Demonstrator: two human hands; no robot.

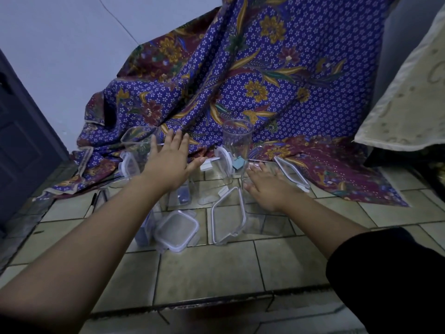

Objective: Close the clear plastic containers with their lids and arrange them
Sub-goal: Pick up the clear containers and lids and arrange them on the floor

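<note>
Matching looks barely begun: most lids still lie loose. At the left a tall square clear plastic container (137, 143) stands against the blue floral cloth (277, 75); the left hand (171, 162) reaches out beside it, fingers spread, holding nothing. A small square clear lid (177, 230) and a rectangular clear lid (228, 215) lie on the tiled floor (216, 273) between the arms. The right hand (265, 186) is spread flat and low. Next, one lid must be paired with its container.

The right arm wears a dark sleeve (385, 273), seemingly plain black in the dim light, ending well back from the right hand (267, 189). Behind the left hand (168, 165) the forearm is bare throughout.
</note>
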